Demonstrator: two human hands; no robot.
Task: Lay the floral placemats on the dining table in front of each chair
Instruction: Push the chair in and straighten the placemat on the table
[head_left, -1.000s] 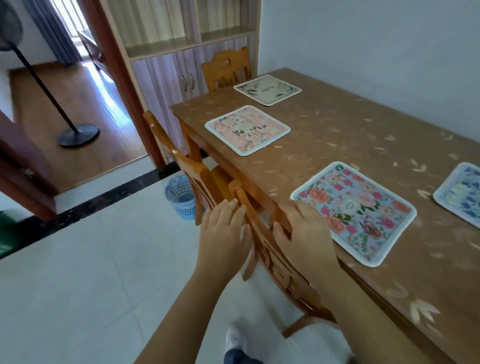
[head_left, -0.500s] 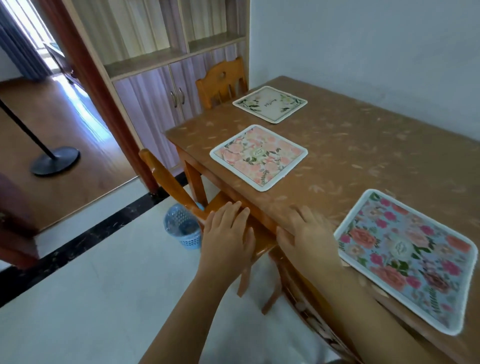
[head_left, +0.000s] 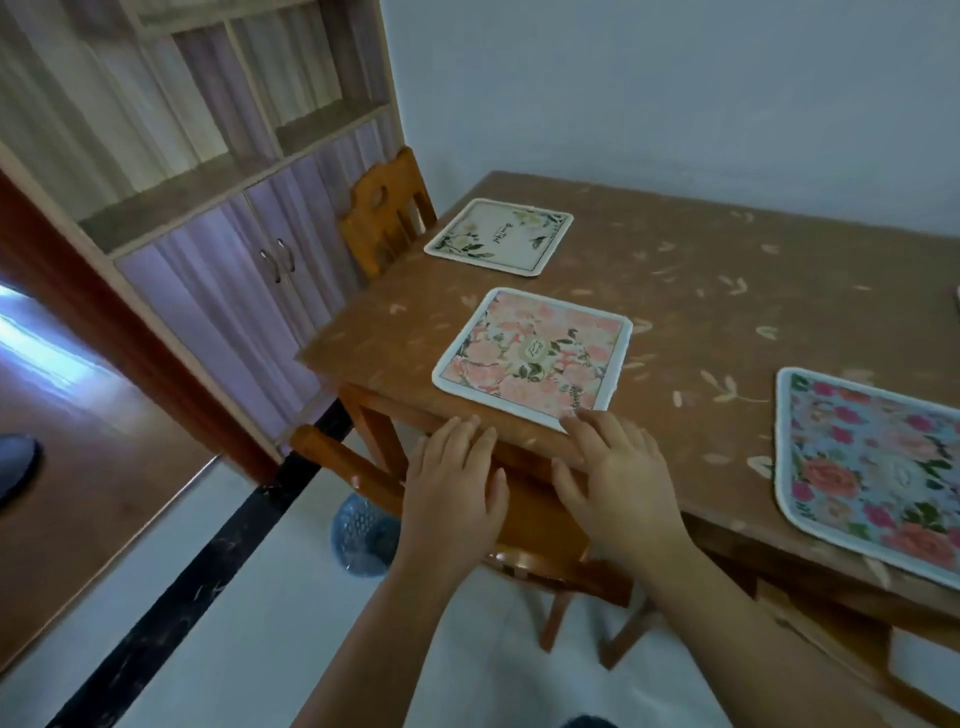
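Head view: nearest the camera, two bare forearms are seen reaching forward over a white tiled floor (head_left: 218, 613). The left hand (head_left: 449, 501) is laid palm down, its fingers (head_left: 470, 436) spread flat and released, with the tips at the front edge of the desk (head_left: 727, 322); nothing is grasped by it. The right hand (head_left: 621, 480) is rested on the same edge just beside it, fingers (head_left: 597, 423) likewise loose and flat, their tips touching the near border of the pink placemat (head_left: 535, 356). Below the hands, the seat of a wooden chair (head_left: 540, 566) is seen tucked under the desk, and a blue mesh bin (head_left: 363, 535) is stood on the floor to its left. To the right, a blue floral placemat (head_left: 872, 467) is laid flat near the front edge, partly cut off by the frame. Farther back, a cream placemat (head_left: 501, 236) is laid at the far left corner, in front of a second chair (head_left: 387, 213). Behind that chair, a cabinet (head_left: 223, 270) with two doors and open shelves is set against the wall.
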